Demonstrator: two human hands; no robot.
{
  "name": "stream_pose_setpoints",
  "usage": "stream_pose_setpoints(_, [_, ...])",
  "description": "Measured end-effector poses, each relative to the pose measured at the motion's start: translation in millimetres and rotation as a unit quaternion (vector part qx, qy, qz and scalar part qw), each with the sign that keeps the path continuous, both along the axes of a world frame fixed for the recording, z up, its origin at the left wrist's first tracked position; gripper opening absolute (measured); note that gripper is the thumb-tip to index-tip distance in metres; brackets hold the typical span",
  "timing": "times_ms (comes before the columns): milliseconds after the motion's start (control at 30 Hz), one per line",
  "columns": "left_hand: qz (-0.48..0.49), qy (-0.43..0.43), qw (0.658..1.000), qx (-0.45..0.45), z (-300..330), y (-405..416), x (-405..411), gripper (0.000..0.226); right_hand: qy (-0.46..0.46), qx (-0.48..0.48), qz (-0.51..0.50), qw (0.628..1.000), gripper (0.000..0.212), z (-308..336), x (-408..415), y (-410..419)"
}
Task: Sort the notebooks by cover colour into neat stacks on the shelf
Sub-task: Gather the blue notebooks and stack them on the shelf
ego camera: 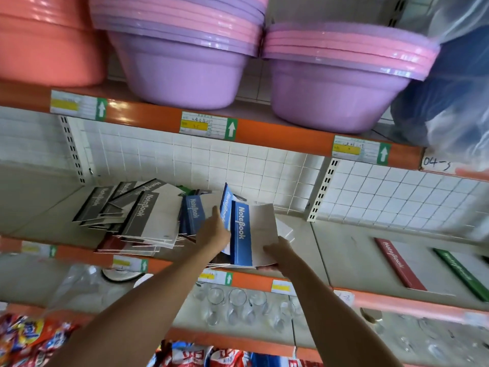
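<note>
A loose heap of notebooks lies on the middle shelf (344, 250). Grey-spined notebooks (137, 215) fan out at its left. Blue-spined ones (193, 213) stand tilted in the middle. My right hand (280, 254) grips the near edge of a blue-spined notebook (239, 234) at the shelf front. My left hand (214, 231) reaches in beside that notebook's left edge, touching a second blue notebook (226, 205) that leans behind it. Further right on the shelf lie a red-spined notebook (399, 263) and a green-spined notebook (460, 274), apart from each other.
Purple basins (182, 72) and an orange basin (50, 43) fill the shelf above. Drinking glasses (232, 300) stand on the shelf below, with colourful packets (29, 337) lower still. A plastic-wrapped blue bundle (455, 83) overhangs at top right. White wire grid backs the shelf.
</note>
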State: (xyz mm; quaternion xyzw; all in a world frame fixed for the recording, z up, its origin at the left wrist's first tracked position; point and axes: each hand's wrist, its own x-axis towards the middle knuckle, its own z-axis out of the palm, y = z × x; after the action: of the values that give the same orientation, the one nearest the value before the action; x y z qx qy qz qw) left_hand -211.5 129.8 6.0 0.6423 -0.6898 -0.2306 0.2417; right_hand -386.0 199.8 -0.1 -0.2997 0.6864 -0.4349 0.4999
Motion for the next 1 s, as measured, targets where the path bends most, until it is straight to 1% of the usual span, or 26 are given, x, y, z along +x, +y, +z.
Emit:
stream_pose_setpoints(67, [-0.017,-0.007,1.0,-0.006,1,7,-17,0.065,-0.008,-0.002,-0.041,0.999,0.031,-5,-10,10])
stream_pose_setpoints(133, [-0.02,-0.002,1.0,0.0,3,14,-34,0.065,0.011,-0.013,-0.08,0.997,0.036,-9,-25,19])
stream_pose_setpoints(233, [-0.026,-0.013,1.0,0.006,6,28,-59,0.061,0.023,-0.035,-0.124,0.991,0.038,-13,-49,37])
stream_pose_setpoints(333, [-0.037,-0.005,0.999,-0.005,8,39,-82,0.034,0.041,-0.044,-0.155,0.986,0.038,-11,-75,59])
stream_pose_setpoints(400, [-0.055,0.001,0.998,-0.018,10,47,-101,0.025,0.077,-0.043,-0.178,0.98,0.036,-9,-98,70])
stream_pose_setpoints(533, [-0.085,0.024,0.996,-0.019,18,73,-153,0.03,0.12,-0.032,-0.199,0.972,0.039,-1,-151,105])
stream_pose_setpoints(700, [-0.115,0.024,0.993,-0.005,26,118,-228,0.029,0.082,-0.043,-0.248,0.964,0.031,4,-212,167])
stream_pose_setpoints(833, [-0.124,0.015,0.992,-0.003,24,154,-288,0.03,0.098,-0.042,-0.246,0.963,0.033,1,-268,211])
stream_pose_setpoints(933, [-0.131,0.017,0.991,-0.003,23,179,-333,0.026,0.108,-0.037,-0.264,0.958,0.026,3,-309,246])
stream_pose_setpoints(1000, [-0.129,0.02,0.991,0.007,22,195,-360,0.026,0.12,-0.026,-0.267,0.956,0.027,3,-334,266])
